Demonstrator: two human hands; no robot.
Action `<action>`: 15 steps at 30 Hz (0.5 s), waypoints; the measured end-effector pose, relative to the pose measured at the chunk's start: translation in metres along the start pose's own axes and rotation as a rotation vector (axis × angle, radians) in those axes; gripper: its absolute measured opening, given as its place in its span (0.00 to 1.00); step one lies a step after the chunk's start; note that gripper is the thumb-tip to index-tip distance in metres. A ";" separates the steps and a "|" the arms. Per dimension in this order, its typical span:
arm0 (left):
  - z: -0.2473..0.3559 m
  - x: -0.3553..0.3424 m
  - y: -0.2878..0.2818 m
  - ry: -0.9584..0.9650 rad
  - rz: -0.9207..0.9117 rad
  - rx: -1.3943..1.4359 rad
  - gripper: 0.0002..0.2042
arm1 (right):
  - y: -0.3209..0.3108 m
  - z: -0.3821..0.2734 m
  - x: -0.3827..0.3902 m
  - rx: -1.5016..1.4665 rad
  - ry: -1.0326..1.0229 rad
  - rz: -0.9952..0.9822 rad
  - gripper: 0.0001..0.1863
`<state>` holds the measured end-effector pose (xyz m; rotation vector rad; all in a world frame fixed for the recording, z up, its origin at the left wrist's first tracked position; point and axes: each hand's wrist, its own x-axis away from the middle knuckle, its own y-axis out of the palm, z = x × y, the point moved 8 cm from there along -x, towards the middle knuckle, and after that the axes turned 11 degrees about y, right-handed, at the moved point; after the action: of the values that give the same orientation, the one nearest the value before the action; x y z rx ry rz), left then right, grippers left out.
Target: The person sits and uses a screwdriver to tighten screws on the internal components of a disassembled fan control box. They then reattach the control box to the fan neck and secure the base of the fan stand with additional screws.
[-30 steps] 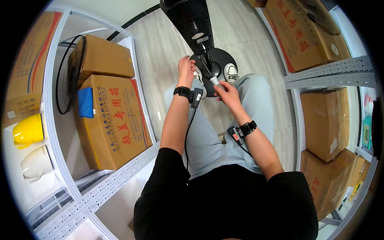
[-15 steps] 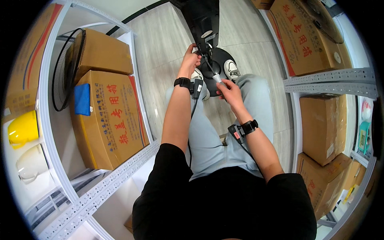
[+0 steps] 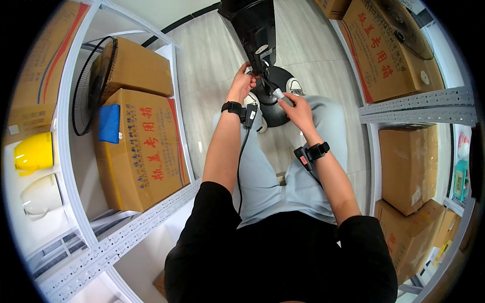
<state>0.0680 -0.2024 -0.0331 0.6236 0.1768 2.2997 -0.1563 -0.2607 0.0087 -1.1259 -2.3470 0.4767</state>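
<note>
A black fan-like stand [image 3: 248, 30] rises in front of me, its lower part showing a gap with dark wires and small fittings. Beneath it, the round black base [image 3: 275, 113] rests on the floor between my shoes. My left hand [image 3: 242, 84] is at the left edge of that gap, one finger stretched up against the stand and the others curled; what they pinch is hidden. My right hand [image 3: 298, 112] is closed around a screwdriver with a pale, translucent handle [image 3: 278, 94]. Its shaft slants up toward the gap, and its tip is too small to make out.
Left, a white metal shelf [image 3: 146, 209] holds cardboard boxes [image 3: 146, 151], a black fan grille [image 3: 81, 96] and a blue cloth [image 3: 109, 123]. Yellow [image 3: 34, 153] and white hard hats [image 3: 41, 196] lie beyond. Right, another shelf [image 3: 419, 103] carries boxes and a round grille [image 3: 399, 25].
My right hand has shifted slightly right and up with the screwdriver, its handle now tilted more. My left hand has stayed by the stand, moving a little. The view has shifted slightly.
</note>
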 end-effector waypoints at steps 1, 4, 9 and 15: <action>0.000 0.000 -0.002 -0.018 0.003 0.016 0.29 | 0.000 -0.004 -0.001 0.011 -0.022 0.005 0.24; -0.001 0.000 0.001 -0.056 0.007 0.076 0.31 | 0.014 0.009 -0.010 -0.151 0.041 -0.092 0.23; -0.009 0.008 0.007 -0.100 0.005 0.246 0.34 | 0.033 0.023 -0.004 -0.476 0.296 -0.254 0.21; -0.006 0.009 0.013 -0.045 -0.040 0.366 0.28 | 0.027 0.018 0.000 -0.425 0.098 -0.170 0.17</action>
<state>0.0510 -0.2049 -0.0311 0.8451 0.5929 2.2286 -0.1499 -0.2461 -0.0200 -1.0819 -2.4939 -0.1439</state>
